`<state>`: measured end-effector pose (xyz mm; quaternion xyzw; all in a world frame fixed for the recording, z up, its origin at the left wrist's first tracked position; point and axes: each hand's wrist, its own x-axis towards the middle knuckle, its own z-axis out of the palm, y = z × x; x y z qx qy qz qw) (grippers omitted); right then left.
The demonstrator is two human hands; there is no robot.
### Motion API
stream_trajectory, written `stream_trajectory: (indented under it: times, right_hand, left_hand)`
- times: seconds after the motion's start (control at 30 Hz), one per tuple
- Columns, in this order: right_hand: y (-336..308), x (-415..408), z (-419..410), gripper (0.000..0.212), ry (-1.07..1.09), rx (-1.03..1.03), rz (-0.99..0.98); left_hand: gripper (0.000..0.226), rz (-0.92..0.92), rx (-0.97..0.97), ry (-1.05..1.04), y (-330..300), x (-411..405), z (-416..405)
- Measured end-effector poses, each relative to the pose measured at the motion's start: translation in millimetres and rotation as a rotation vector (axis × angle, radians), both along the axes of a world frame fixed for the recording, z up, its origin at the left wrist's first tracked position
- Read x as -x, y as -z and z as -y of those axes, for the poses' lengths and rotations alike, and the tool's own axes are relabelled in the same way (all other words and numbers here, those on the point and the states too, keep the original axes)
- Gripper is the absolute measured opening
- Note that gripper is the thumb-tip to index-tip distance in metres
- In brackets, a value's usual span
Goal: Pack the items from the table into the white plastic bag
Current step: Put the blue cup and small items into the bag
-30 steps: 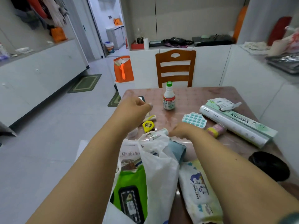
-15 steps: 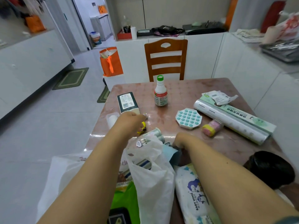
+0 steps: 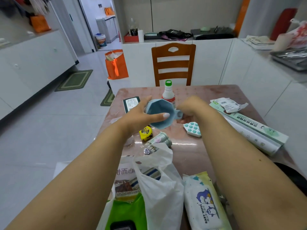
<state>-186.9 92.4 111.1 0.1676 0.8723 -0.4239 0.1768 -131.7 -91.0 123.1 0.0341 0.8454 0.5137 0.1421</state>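
Note:
A blue faceted cup [image 3: 159, 110] hangs above the table, held by both hands. My left hand [image 3: 141, 114] wraps its body with the thumb across the front. My right hand [image 3: 189, 108] pinches its handle. The white plastic bag [image 3: 159, 183] lies open at the near table edge, with a green packet and a printed box inside. On the table lie a yellow tape measure [image 3: 145, 132], a grey-green tube [image 3: 160, 138], a teal dotted tray [image 3: 192, 129], a green-capped bottle [image 3: 168, 93], a dark box [image 3: 131, 103], a baby wipes pack [image 3: 204, 203] and a long film-roll box [image 3: 252, 125].
A wooden chair [image 3: 173, 63] stands at the table's far side. An orange bag [image 3: 116, 64] sits on the floor to the left. A black object [image 3: 292, 176] rests at the right table edge. White cabinets line both sides.
My left hand left the tape measure and my right hand lifted the blue cup from beside the bag. Both hands now hold the cup raised over the table.

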Motion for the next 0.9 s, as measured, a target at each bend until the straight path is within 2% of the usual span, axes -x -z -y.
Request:
stream_trajectory:
  times: [0.1,0.17,0.23,0.27,0.3,0.33,0.43,0.5,0.6,0.67,0.8,0.9]
  right_hand:
    - [11.3,-1.1,17.3,0.025,0.045,0.199,-0.012]
    - [25.6,-3.7,27.0,0.033,0.035,0.295,-0.047]
    - [51.4,-3.7,31.5,0.036,0.042,0.392,-0.072]
    - [68.2,-2.3,32.8,0.033,0.016,0.349,-0.114]
    - [84.1,-1.9,32.2,0.029,-0.039,0.221,-0.167]
    - [100.4,-2.7,29.8,0.035,-0.102,0.097,-0.211]
    - [127.8,-16.1,29.7,0.071,-0.323,-0.090,-0.219]
    - [136.4,-18.4,32.3,0.076,-0.403,-0.131,-0.238]
    - [133.8,-12.9,34.2,0.074,-0.352,-0.114,-0.305]
    - [122.4,-7.8,36.3,0.080,-0.386,-0.033,-0.352]
    - [89.1,-6.9,63.3,0.096,-0.528,0.313,-0.342]
    - [77.6,-3.7,79.9,0.085,-0.464,0.425,-0.408]
  left_hand:
    - [0.055,0.070,-0.052,-0.100,10.2,9.9,19.5]
    - [0.038,0.261,-0.151,-0.227,21.8,13.5,34.0]
    - [0.035,0.441,-0.244,-0.332,36.6,14.6,45.0]
    - [0.035,0.513,-0.260,-0.353,43.9,14.5,49.6]
    - [0.037,0.568,-0.250,-0.363,49.5,13.9,54.0]
    - [0.038,0.603,-0.225,-0.372,54.5,14.4,58.6]
    - [0.038,0.644,-0.135,-0.410,64.2,18.0,72.7]
    - [0.040,0.641,-0.068,-0.435,72.7,20.0,79.9]
    - [0.044,0.649,0.050,-0.451,84.0,20.5,88.1]
    - [0.048,0.643,0.079,-0.430,83.5,23.0,91.2]
    - [0.047,0.573,0.066,-0.352,61.8,32.8,85.4]
    - [0.048,0.562,-0.002,-0.281,44.9,45.3,79.6]
